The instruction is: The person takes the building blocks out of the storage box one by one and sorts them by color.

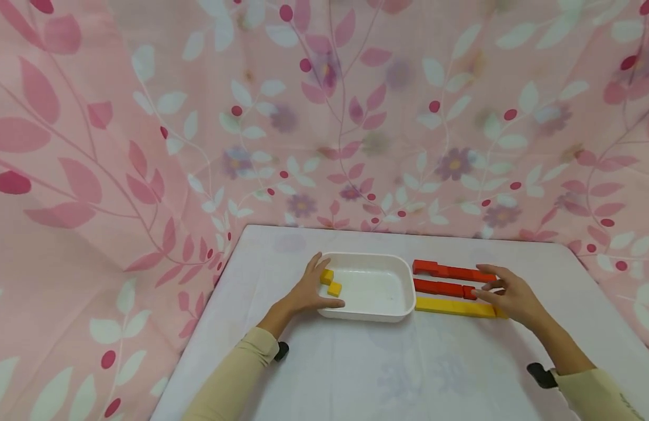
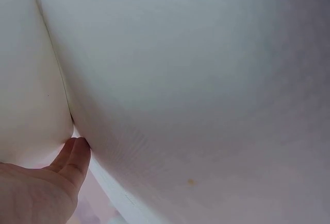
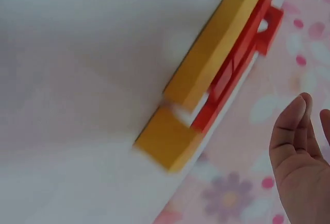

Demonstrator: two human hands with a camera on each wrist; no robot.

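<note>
My left hand (image 1: 306, 290) spreads across the left end of a white plastic basin (image 1: 366, 317), fingers along the far corner and thumb over the near side. In the left wrist view its fingertips touch the basin's wall (image 2: 31, 80). Two small yellow blocks (image 1: 334, 289) lie inside, close to that hand. My right hand (image 1: 516, 299) hovers over the right ends of the block rows, thumb and fingers apart, holding nothing visible. Below it runs a yellow row (image 1: 453, 307), with a separate yellow block (image 3: 167, 139) at its end. Two red rows (image 1: 437, 287) lie behind.
A white cloth covers the table (image 1: 377, 368). Behind and at the sides hangs a pink floral curtain (image 1: 345, 117). The red row farthest back includes a block with a hole (image 3: 269, 28). The basin's right wall stands close to the left ends of the rows.
</note>
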